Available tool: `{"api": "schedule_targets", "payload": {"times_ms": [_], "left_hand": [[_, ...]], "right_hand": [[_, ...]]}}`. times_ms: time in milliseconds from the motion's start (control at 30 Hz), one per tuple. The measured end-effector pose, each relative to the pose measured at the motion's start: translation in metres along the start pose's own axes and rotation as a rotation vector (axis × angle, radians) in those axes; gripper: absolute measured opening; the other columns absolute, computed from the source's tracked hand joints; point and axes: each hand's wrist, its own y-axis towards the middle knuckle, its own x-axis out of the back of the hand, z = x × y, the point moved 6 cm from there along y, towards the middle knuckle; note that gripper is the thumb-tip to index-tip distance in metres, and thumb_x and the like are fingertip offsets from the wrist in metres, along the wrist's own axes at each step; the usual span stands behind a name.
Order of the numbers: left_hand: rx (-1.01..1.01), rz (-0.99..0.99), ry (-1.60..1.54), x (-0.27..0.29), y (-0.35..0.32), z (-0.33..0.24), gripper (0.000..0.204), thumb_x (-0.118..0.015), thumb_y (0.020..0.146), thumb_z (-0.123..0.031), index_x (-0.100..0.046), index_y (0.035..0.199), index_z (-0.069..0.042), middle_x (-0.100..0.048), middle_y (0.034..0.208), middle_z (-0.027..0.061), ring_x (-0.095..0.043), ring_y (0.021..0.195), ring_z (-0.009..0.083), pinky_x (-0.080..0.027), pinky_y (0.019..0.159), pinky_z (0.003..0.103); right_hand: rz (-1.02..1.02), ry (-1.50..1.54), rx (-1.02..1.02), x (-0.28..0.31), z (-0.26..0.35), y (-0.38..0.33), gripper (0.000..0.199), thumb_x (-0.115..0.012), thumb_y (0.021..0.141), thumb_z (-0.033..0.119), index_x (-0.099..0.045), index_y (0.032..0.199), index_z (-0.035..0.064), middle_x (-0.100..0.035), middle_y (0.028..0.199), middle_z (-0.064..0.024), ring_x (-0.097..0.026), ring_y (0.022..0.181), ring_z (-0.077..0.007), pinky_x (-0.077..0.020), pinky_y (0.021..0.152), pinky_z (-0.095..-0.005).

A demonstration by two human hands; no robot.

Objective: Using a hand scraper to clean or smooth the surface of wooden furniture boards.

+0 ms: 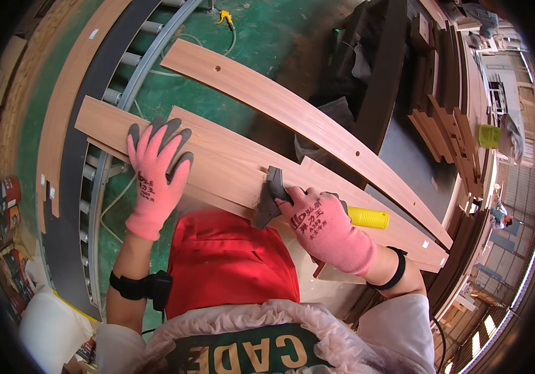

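Observation:
My left hand, in a pink glove with dark fingertips, lies open with spread fingers on a wood-grain board. The board slants from the roller conveyor toward the lower right, with another wood-grain board along its far side. My right hand, gloved alike, is closed around a hand tool with a yellow handle and a wide, flat black head. The tool's head is at the end of the near board; its exact kind cannot be made out. A red apron hangs in front of me.
A long board with holes lies beyond the held boards. To the left runs a roller conveyor carrying long panels. A yellow air gun with a hose is at the back. Stacked brown panels stand at right, boxes at left.

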Motion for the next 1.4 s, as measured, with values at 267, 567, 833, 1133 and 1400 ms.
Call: {"api": "schedule_targets", "payload": {"times_ms": [267, 567, 833, 1133, 1400], "left_hand": [[-0.013, -0.014, -0.043, 0.002, 0.001, -0.001, 0.042, -0.067, 0.070, -0.016, -0.055, 0.110, -0.007, -0.048, 0.122, 0.0127, -0.039, 0.119, 0.0359, -0.018, 0.104, 0.060], [0.199, -0.237, -0.031, 0.048, -0.011, 0.069, 0.046, -0.061, 0.080, -0.015, -0.047, 0.122, -0.002, -0.042, 0.131, 0.0157, -0.035, 0.124, 0.0345, -0.024, 0.105, 0.049], [0.508, -0.245, -0.137, 0.076, -0.015, 0.190, 0.046, -0.049, 0.089, -0.015, -0.039, 0.131, 0.000, -0.041, 0.134, 0.0173, -0.038, 0.124, 0.0310, -0.030, 0.104, 0.036], [0.489, -0.208, -0.452, 0.062, -0.009, 0.193, 0.037, -0.039, 0.094, -0.018, -0.049, 0.120, 0.006, -0.052, 0.122, 0.0176, -0.049, 0.111, 0.0260, -0.034, 0.100, 0.031], [0.243, -0.195, -0.042, 0.067, -0.004, 0.183, 0.034, -0.041, 0.093, -0.014, -0.050, 0.119, 0.006, -0.054, 0.118, 0.0164, -0.050, 0.110, 0.0237, -0.035, 0.098, 0.031]], "right_hand": [[-0.059, -0.085, 0.090, 0.030, 0.020, 0.035, 0.045, -0.058, 0.076, 0.014, -0.054, 0.120, 0.0123, -0.053, 0.098, -0.0069, -0.059, 0.083, -0.0201, -0.0506, 0.064, -0.0309], [-0.238, 0.013, 0.103, 0.030, -0.003, 0.008, 0.040, -0.051, 0.082, 0.015, -0.054, 0.121, 0.0194, -0.052, 0.096, -0.0063, -0.056, 0.083, -0.0202, -0.0471, 0.066, -0.0335], [-0.127, 0.104, -0.027, -0.005, -0.027, -0.038, 0.035, -0.057, 0.075, 0.013, -0.063, 0.109, 0.0195, -0.054, 0.101, -0.0064, -0.056, 0.084, -0.0234, -0.0474, 0.067, -0.0345], [-0.107, 0.005, 0.057, 0.033, 0.024, 0.021, 0.043, -0.059, 0.073, 0.015, -0.058, 0.117, 0.0173, -0.052, 0.101, -0.0076, -0.057, 0.086, -0.0224, -0.0485, 0.067, -0.0348], [-0.136, -0.015, 0.150, 0.061, 0.049, 0.060, 0.041, -0.056, 0.076, 0.015, -0.055, 0.118, 0.0146, -0.052, 0.100, -0.0101, -0.059, 0.082, -0.0235, -0.0496, 0.064, -0.0341]]}}
